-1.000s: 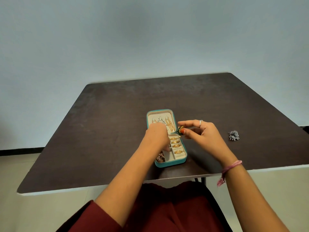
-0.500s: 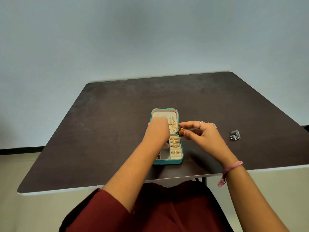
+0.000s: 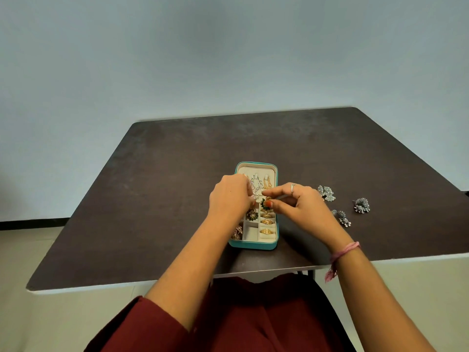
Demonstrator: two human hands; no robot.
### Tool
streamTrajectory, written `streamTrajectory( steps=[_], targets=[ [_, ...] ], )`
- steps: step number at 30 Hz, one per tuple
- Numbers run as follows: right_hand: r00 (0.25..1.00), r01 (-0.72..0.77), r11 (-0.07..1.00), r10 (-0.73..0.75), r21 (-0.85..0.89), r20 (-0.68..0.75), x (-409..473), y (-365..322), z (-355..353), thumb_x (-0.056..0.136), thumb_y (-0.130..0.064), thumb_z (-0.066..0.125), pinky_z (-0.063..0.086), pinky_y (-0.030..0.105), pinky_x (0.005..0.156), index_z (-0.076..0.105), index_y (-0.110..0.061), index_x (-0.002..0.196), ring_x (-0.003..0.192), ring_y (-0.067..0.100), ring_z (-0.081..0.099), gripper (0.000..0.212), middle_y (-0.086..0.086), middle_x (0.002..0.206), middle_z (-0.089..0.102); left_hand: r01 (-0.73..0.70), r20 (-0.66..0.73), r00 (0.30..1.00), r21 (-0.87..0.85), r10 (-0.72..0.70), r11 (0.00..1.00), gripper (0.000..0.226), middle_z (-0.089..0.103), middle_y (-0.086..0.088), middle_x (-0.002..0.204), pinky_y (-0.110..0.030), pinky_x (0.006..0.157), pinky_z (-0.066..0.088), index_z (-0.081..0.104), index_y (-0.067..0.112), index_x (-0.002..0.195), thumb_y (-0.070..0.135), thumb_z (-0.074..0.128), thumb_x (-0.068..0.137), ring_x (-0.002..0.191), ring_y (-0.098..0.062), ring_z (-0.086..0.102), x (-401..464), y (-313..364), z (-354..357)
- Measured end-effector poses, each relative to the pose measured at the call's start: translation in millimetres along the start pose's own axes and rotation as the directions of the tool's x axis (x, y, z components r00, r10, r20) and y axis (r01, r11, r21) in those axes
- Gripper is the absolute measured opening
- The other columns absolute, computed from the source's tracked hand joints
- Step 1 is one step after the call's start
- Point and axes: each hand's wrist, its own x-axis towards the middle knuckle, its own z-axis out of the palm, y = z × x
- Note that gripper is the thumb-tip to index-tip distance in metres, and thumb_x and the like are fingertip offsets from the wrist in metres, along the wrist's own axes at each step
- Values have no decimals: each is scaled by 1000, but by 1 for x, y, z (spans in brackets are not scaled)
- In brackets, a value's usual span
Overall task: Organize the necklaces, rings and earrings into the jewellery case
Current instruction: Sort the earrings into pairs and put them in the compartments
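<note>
Change: both hands shifted a little left over the case since a second ago; case itself reads straighter to the table edge; three silver earring clusters now show on the right where only one showed before.
Head view, case: teal jewellery case [image 3: 255, 245] lies open on the dark table [image 3: 157, 199], near the front edge, cream lining inside.
Case top section: silver necklace [image 3: 256, 186] and gold chain [image 3: 267, 182] hang from the upper panel.
Case right column: gold rings [image 3: 266, 226] sit in the ring rolls, one above another.
Case middle column: green-and-gold earring [image 3: 252, 215] in an upper cell, cell below it bare cream.
Case left column: pinkish-gold piece [image 3: 237, 233] at the bottom, partly hidden by the forearm.
Left hand [image 3: 232, 199]: curled over the case's upper left, fingertips at the necklace panel; what it grips cannot be told.
Right hand [image 3: 302, 207]: thumb and forefinger pinch a small green-and-gold earring [image 3: 266, 203] just above the ring column; silver ring on one finger.
Table right: silver earrings [image 3: 327, 193], [image 3: 342, 217], [image 3: 362, 205] lie loose, well apart from the case.
Wrist: pink thread band [image 3: 345, 252] on the right wrist.
</note>
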Motion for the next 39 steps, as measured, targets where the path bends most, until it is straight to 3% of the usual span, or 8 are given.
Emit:
streamTrajectory(
  steps=[4,8,12,15,19,27,33,39],
  targets=[
    [1000,-14,999,14,-35,18,3,-5,3,84,-8,69,52,10,77,70,-18,106,86,1,67,24,-5,103,68,44,-68,996,-179,-57,983,10,65,4,93,-36,79,54,58,27,79,24,66,84,88,-16,63,4,-14,-1],
    [999,-10,996,14,-86,47,6,-9,13,84,-8,70,48,5,76,72,-18,103,83,-3,64,22,-5,102,69,90,-83,989,-305,-120,948,7,59,7,90,-25,72,45,61,21,93,25,62,88,85,-10,58,0,-33,3],
    [994,-8,991,22,-133,103,6,-13,21,86,-7,67,50,8,70,72,-19,103,79,-1,63,21,-2,100,69,194,44,979,-471,-197,860,17,56,13,83,-18,60,40,61,19,101,31,62,89,76,-1,53,-10,-47,14],
    [989,27,969,10,-245,150,8,-15,24,88,-10,65,51,16,81,71,-17,108,86,2,61,22,-1,105,69,221,81,974,-532,-211,817,18,65,8,90,-21,59,49,66,21,98,36,61,90,81,-7,61,-15,-54,20],
    [984,57,944,3,-325,180,9,-16,26,89,-10,64,51,32,92,70,-15,111,98,16,63,24,5,111,67,217,88,975,-564,-203,797,17,69,6,89,-25,62,52,70,22,91,36,60,91,82,-13,65,-18,-56,21],
    [973,97,873,17,-478,228,13,-17,28,91,-15,60,46,25,95,68,-18,116,107,14,62,26,1,115,68,198,45,975,-616,-217,762,19,70,9,88,-26,65,52,72,22,89,38,61,90,81,-8,65,-24,-58,28],
    [972,92,789,61,-607,228,20,-16,28,92,-27,59,42,31,93,67,-32,115,110,16,57,25,-6,112,69,189,33,976,-622,-216,759,17,70,11,89,-24,66,51,72,25,89,38,62,89,81,-5,64,-25,-60,30],
    [963,122,789,52,-603,263,25,-16,26,94,-24,56,41,31,92,68,-31,115,112,17,55,25,-5,114,69,183,30,977,-624,-210,760,13,69,12,88,-25,70,53,69,29,84,38,62,89,82,-2,63,-25,-60,30]
  ],
)
